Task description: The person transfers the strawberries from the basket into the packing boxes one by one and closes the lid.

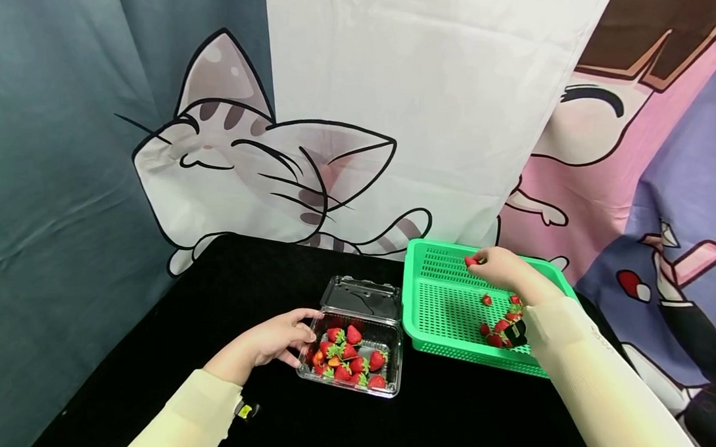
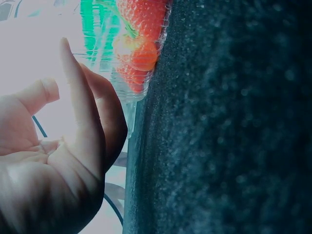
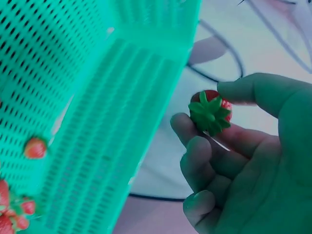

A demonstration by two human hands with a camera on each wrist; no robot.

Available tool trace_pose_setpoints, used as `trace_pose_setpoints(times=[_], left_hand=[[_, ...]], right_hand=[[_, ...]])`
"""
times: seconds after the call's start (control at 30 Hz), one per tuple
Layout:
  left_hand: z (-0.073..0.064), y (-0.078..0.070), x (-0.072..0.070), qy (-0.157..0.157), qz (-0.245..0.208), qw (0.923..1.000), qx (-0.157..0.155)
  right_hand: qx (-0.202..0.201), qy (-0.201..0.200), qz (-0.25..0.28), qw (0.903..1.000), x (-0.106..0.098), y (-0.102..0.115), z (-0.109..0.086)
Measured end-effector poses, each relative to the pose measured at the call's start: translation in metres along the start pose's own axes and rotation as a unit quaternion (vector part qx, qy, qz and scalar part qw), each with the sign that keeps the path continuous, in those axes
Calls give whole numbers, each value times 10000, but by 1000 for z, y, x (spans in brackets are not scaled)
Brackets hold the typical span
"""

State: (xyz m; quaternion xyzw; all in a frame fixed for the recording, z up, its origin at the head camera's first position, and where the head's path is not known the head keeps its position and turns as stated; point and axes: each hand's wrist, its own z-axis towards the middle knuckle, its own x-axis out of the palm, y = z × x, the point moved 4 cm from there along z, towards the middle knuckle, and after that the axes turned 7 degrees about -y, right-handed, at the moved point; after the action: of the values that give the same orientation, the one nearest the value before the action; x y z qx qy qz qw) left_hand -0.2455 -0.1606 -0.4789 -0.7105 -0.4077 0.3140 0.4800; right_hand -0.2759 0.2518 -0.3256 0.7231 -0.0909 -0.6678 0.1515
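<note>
My right hand point(image 1: 501, 268) pinches a strawberry point(image 3: 211, 112) between thumb and fingertips, over the back part of the green basket point(image 1: 411, 298). The strawberry's leafy cap faces the camera in the right wrist view. Several more strawberries point(image 1: 499, 333) lie in the basket toward its right side, partly hidden behind my right sleeve. My left hand point(image 1: 277, 339) is at the left wall of a clear plastic box point(image 1: 397, 376), its fingers spread and touching the side. Inside the box sit several red strawberries point(image 1: 347, 351), a few with orange patches.
The box's clear lid point(image 1: 361, 296) is folded back behind it, close to the basket's left edge. Black cloth point(image 1: 261, 279) covers the table. A printed curtain point(image 1: 350, 118) with cartoon figures hangs right behind the table.
</note>
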Motion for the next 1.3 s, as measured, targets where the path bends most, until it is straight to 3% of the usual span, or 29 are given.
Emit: trace_pose_setpoints(times=[0.37,0.7,0.87,1.1,1.3], left_hand=[[-2,0,-3,-81,26,10000,-12],[-3,1,-3,-88,48,9999,5],[-2,0,-2,-108,50,9999,2],[-1,0,1,-69,38,10000,45],[0,2,0,-94,45,9999,18]], right_hand=[[-338,-603,102,9976,15,59,-25],[-1288,-1012,-268,9861,57,125,-51],[-1935,-1178,-542,9725,87,150,-66],[-2452,-1124,-974,9580,132,169,-82],[-2279,-1085,-1120,9611,154,173,-81]])
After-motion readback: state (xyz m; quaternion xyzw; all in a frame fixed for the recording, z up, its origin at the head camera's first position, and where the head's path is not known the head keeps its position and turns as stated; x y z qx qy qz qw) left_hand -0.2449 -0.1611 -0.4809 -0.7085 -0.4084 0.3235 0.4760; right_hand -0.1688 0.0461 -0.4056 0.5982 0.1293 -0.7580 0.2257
